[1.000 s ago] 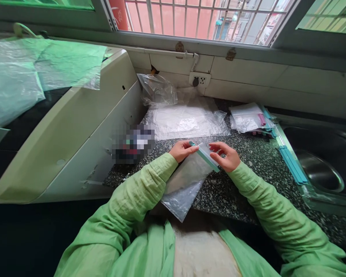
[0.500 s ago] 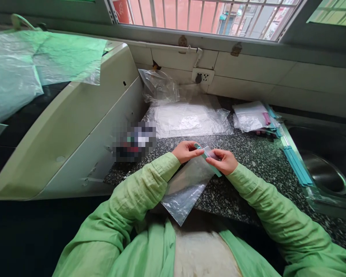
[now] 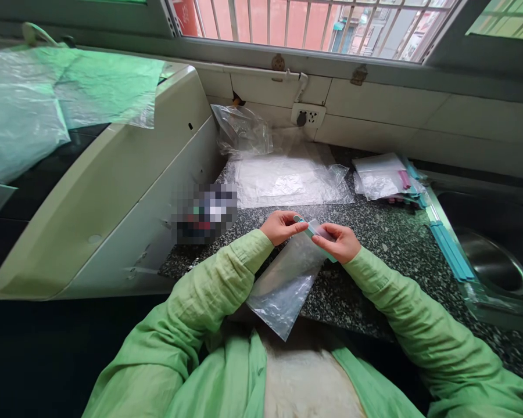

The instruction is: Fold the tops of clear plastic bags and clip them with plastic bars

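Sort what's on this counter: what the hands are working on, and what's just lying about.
In hand: zip bag, pinched at its teal strip by left hand and right hand.
Lying about: flat plastic sheets, small bag pile, teal strips, sink.

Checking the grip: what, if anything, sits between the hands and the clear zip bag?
Nothing visible. The left hand and right hand both pinch the zip bag directly at its teal strip.
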Available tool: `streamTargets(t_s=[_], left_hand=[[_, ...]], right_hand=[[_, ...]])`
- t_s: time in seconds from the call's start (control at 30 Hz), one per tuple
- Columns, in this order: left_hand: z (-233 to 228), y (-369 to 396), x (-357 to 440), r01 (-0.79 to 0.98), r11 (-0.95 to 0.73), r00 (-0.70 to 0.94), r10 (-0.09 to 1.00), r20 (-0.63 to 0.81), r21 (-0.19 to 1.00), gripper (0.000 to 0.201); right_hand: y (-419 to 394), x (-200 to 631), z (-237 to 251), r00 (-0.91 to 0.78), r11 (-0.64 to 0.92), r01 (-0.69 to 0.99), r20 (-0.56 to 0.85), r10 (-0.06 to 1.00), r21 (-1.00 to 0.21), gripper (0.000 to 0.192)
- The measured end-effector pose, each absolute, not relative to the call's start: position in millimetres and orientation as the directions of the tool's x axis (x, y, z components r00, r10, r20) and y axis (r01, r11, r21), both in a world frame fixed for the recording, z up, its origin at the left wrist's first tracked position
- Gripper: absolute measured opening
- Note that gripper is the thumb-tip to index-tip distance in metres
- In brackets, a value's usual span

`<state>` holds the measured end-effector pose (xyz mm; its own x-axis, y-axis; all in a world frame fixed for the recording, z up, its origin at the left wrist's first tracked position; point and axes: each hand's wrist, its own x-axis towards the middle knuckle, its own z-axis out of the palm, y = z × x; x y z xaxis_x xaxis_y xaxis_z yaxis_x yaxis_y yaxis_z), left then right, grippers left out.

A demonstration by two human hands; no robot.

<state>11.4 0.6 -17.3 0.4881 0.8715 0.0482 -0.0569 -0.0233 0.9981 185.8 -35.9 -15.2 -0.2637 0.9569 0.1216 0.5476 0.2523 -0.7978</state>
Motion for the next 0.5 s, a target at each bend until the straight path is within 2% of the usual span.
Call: streamTargets(t_s=[0.5], left_hand=[[-19.9, 1.4, 12.9, -0.034, -0.097, 0.461, 0.881, 0.102, 0.995, 0.045]], right_hand=[[-34.3, 186.1, -13.5, -0.227, 0.234, 0.56, 0.125, 0.966, -0.794, 0.027]])
